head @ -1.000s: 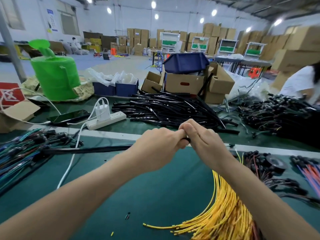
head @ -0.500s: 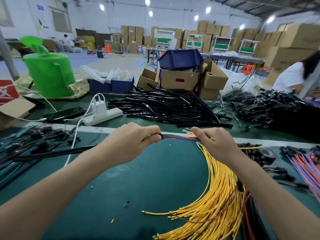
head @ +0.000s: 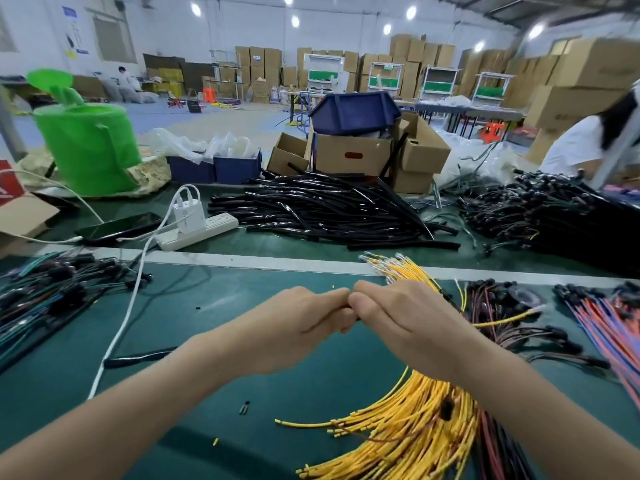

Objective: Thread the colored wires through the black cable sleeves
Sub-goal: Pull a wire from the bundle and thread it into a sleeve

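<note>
My left hand (head: 294,327) and my right hand (head: 408,323) meet fingertip to fingertip over the green mat. The left hand grips one end of a black cable sleeve (head: 138,358), whose tail trails left under my forearm. The right hand pinches the coloured wires at the sleeve's mouth; the fingers hide the wires there. A thick bundle of yellow wires (head: 415,427) fans out under my right wrist, with its bare tips (head: 398,268) behind the hands. A pile of loose black sleeves (head: 329,209) lies further back.
Sleeved harnesses (head: 45,292) lie at the left, dark wires with black connectors (head: 502,317) and red and blue wires (head: 606,323) at the right. A power strip (head: 197,230), phone (head: 117,226), green watering can (head: 86,147) and cardboard boxes (head: 349,154) stand behind. A person (head: 581,143) works far right.
Half a second ago my hands were apart with coloured wires stretched between them. They have now closed together again, and the sleeve's tail has shifted right and nearer.
</note>
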A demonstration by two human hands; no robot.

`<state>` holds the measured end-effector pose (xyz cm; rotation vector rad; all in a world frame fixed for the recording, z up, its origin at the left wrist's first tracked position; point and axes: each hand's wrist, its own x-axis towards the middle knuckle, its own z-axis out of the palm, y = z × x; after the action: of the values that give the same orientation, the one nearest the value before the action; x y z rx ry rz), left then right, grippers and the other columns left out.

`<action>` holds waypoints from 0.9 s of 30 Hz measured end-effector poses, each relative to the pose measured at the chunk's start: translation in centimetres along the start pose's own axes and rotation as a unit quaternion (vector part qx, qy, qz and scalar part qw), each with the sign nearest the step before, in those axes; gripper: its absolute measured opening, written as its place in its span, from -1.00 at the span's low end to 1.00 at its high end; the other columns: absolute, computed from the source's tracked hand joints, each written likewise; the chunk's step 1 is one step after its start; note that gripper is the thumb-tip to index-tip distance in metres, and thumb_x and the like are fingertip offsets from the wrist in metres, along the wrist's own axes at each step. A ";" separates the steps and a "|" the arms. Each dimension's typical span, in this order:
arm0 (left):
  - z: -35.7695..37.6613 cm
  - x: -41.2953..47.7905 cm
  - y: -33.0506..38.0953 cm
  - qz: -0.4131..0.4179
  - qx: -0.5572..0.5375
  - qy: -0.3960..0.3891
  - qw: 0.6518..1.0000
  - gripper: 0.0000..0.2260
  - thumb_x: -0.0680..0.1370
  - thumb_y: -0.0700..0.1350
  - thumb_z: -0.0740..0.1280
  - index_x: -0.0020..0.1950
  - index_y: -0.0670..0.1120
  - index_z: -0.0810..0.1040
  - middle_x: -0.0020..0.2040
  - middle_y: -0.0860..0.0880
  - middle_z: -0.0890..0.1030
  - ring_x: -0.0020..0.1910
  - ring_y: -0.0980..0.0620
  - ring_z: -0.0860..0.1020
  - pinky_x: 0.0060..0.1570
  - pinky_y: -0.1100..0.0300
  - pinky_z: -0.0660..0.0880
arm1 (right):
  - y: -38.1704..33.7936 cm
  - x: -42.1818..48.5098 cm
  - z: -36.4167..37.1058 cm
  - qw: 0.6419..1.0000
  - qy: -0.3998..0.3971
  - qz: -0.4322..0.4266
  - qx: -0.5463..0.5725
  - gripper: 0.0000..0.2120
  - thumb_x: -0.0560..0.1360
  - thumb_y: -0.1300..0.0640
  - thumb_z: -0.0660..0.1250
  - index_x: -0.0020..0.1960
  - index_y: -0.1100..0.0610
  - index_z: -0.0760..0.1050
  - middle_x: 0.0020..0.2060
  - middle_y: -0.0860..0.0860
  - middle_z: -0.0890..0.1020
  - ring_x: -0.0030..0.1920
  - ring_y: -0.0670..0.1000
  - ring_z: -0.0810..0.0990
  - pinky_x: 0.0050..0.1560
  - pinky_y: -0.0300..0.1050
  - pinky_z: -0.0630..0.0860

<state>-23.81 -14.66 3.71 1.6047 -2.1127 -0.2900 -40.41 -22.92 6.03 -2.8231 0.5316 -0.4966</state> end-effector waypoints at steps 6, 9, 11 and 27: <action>-0.8 -0.2 -0.9 -0.053 -0.033 -0.019 0.998 -0.81 0.65 -0.02 0.09 -0.13 0.12 0.38 -0.44 0.05 0.39 -0.46 0.08 0.34 -0.40 0.22 0.31 | 2.5 -1.1 0.5 0.989 -0.006 0.133 0.056 -0.49 0.53 -0.25 -0.13 -0.33 0.06 0.32 -0.49 -0.02 0.36 -0.46 -0.04 0.30 -0.33 -0.06 0.24; -1.0 -0.3 -1.5 -0.114 -0.033 -0.086 0.989 -0.79 0.64 0.07 0.07 -0.06 0.06 0.45 -0.41 0.05 0.49 -0.44 0.11 0.41 -0.36 0.24 0.38 | 2.7 -0.8 1.1 0.989 0.046 0.136 -0.045 -0.56 0.60 -0.11 -0.12 -0.29 0.10 0.31 -0.51 0.01 0.36 -0.48 0.00 0.29 -0.29 0.03 0.22; -1.4 -0.4 -1.6 -0.133 0.009 -0.092 0.987 -0.72 0.63 0.12 0.04 -0.15 0.07 0.44 -0.35 -0.02 0.50 -0.41 0.10 0.40 -0.34 0.27 0.37 | 2.6 -0.6 0.7 0.984 0.081 0.137 -0.077 -0.69 0.61 -0.04 -0.10 -0.20 0.06 0.27 -0.53 -0.02 0.31 -0.49 0.00 0.27 -0.31 0.05 0.22; -1.1 -0.9 0.2 -0.119 0.150 -0.088 0.978 -0.68 0.58 0.19 -0.06 -0.17 0.00 0.27 -0.40 -0.02 0.36 -0.40 -0.08 0.36 -0.31 0.00 0.34 | 4.8 -1.0 0.4 0.978 -0.103 0.094 -0.156 -0.88 0.59 -0.07 0.16 -0.07 -0.05 0.31 -0.33 -0.10 0.42 -0.22 0.04 0.42 -0.21 -0.07 0.37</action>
<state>-23.24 -13.65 4.55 2.0842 -2.1757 -0.2042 -42.65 -26.82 4.06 -3.0225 0.8917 -0.0876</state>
